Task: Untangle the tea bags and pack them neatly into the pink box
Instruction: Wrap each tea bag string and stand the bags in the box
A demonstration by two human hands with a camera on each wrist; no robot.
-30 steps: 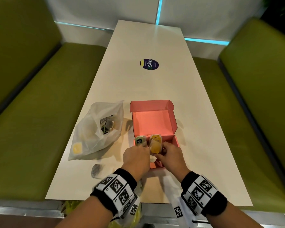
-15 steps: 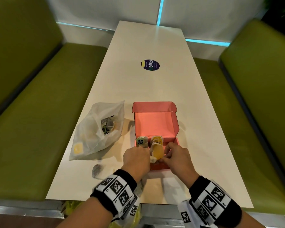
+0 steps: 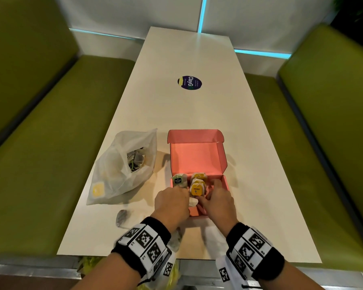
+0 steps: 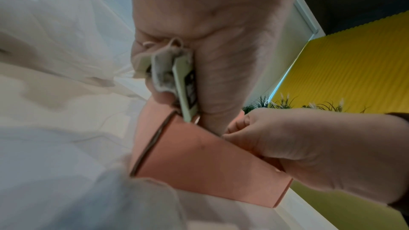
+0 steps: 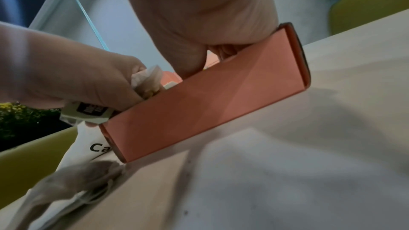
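While my left hand [image 3: 172, 203] pinches a green-tagged tea bag [image 4: 177, 80] at the pink box's [image 3: 225, 183] left corner, my right hand [image 3: 217, 198] reaches inside with loose fingers beside yellow bags [image 3: 197, 185] on the table [image 3: 197, 109].

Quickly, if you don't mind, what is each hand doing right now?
Left hand: closed, gripping a green-tagged tea bag at the pink box's left corner.
Right hand: fingers reach into the box among yellow-tagged tea bags; grip cannot be told.

Soft indoor light, cyan strip glow behind; wrist views blurred, edges warped.
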